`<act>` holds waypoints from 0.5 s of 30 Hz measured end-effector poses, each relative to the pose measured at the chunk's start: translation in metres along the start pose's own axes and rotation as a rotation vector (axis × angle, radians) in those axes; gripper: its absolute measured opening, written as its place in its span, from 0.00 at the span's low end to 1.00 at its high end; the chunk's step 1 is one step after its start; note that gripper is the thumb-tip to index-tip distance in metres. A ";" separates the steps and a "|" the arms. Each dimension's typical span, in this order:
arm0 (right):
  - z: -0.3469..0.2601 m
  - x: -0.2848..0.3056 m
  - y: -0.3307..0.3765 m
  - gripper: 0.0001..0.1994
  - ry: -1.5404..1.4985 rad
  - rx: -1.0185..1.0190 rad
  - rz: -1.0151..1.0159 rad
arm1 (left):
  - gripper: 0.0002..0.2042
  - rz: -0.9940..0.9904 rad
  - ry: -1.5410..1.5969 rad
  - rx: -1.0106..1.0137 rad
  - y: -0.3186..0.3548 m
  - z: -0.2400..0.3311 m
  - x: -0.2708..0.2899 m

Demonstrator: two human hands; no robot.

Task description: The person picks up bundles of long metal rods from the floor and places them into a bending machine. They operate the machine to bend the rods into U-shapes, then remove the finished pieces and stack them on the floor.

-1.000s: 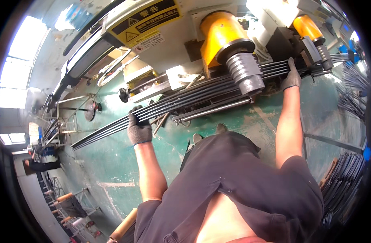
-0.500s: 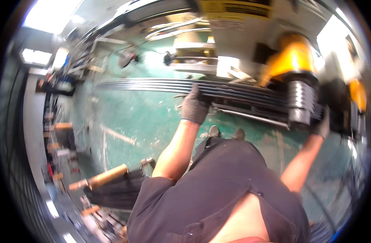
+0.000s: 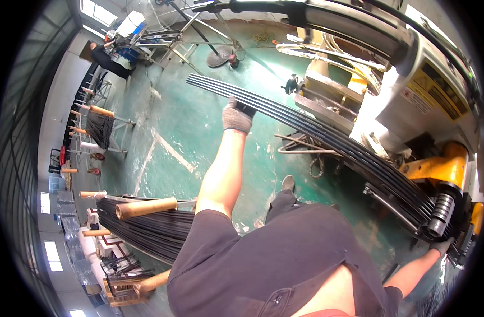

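Observation:
A row of several long dark metal tubes [image 3: 305,125] runs slantwise from the upper middle to a machine at the lower right. My left hand [image 3: 236,117], in a grey glove, is closed around the tubes a little short of their far left end. At the machine, my gloved right hand [image 3: 441,246] is beside the tubes' near right end, just below a ribbed metal cylinder [image 3: 441,214]. Its fingers are partly hidden, so their grip cannot be made out. A yellow machine part [image 3: 453,158] sits above that cylinder, next to the tubes.
Behind my left arm stands a rack of dark tubes [image 3: 146,232] with a cardboard roll [image 3: 146,207] on it. Beyond the tubes are a round stand base [image 3: 219,57] and metal beams [image 3: 326,108]. A person in dark clothes [image 3: 108,61] is far left.
The view has swung left, and the tubes now slant down toward the right. My left hand has shifted outward, nearer their far end. My right hand remains by the machine.

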State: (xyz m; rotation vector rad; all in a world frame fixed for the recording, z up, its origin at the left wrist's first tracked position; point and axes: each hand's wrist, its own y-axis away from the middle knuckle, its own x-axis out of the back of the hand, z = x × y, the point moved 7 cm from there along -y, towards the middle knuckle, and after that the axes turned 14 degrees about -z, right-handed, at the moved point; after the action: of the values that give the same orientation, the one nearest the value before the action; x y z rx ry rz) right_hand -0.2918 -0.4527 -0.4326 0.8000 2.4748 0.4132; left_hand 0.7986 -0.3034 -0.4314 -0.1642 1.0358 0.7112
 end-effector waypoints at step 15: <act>0.317 0.137 0.303 0.25 0.326 -0.534 0.373 | 0.20 -0.075 -0.169 -0.045 -0.188 0.253 0.129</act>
State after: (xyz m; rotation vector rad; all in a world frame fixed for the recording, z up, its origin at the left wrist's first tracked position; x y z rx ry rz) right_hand -0.0758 -0.0913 -0.6169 1.0138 2.3039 1.3647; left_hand 1.1376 -0.2761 -0.4443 -0.1777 0.8484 0.6693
